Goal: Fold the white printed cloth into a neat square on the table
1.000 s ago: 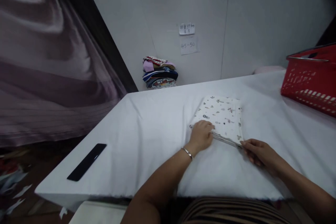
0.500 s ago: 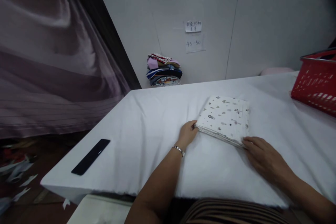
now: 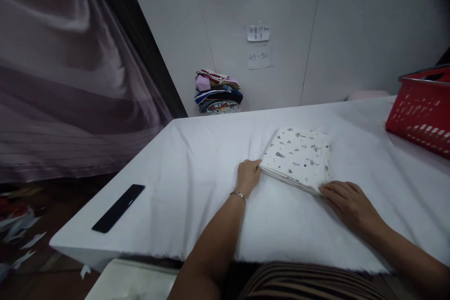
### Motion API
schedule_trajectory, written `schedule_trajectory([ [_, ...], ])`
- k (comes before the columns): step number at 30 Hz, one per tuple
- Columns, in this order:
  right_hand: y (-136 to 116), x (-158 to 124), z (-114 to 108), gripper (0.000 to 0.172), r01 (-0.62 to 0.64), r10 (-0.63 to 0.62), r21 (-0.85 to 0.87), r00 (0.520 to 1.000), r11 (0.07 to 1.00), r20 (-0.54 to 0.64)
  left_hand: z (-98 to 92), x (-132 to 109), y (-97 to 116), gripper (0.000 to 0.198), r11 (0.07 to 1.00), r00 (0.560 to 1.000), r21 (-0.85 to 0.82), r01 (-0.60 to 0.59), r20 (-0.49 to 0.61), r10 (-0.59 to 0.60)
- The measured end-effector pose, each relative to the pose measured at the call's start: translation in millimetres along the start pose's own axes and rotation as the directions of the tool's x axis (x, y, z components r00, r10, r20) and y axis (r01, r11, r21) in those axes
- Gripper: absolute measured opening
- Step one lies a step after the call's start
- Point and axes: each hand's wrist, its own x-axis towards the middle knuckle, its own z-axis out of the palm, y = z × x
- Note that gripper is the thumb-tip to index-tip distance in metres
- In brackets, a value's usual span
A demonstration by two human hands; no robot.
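Note:
A folded white cloth (image 3: 297, 157) with small printed plants and animals lies flat on the white-covered table (image 3: 207, 164), its layers stacked along the near edge. At its near left corner, my left hand (image 3: 249, 174) is closed, with thumb and fingers pinching the layers; a bracelet circles that wrist. My right hand (image 3: 348, 202) grips the near right corner, its fingers bent over the top of the edge and the thumb hidden.
A dark flat phone-like slab (image 3: 118, 208) rests at the table's left. Against the wall sits a pile of folded clothes (image 3: 218, 93). A red basket (image 3: 422, 110) stands at the right. Below the near edge is a pale box lid (image 3: 131, 279); a curtain (image 3: 59, 79) hangs at left.
The view has shifted slightly. Both hands stay at the near corners of the folded cloth, with the left fingers drawn in a little at its corner.

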Motion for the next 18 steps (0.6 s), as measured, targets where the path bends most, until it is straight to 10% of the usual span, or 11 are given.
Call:
schedule_trajectory([
  [13,0.2,2.9,3.1,0.021,0.020,-0.008,0.150,0.997,0.989,-0.079,2.8,-2.4,-8.3,0.042,0.982,0.980,0.066,-0.177,-0.083,0.182],
  [18,-2.9,9.3,-4.6,0.022,0.022,-0.001,0.209,0.995,0.978,-0.101,-1.9,0.5,-10.3,0.056,0.927,0.930,0.083,-0.366,0.067,0.361],
])
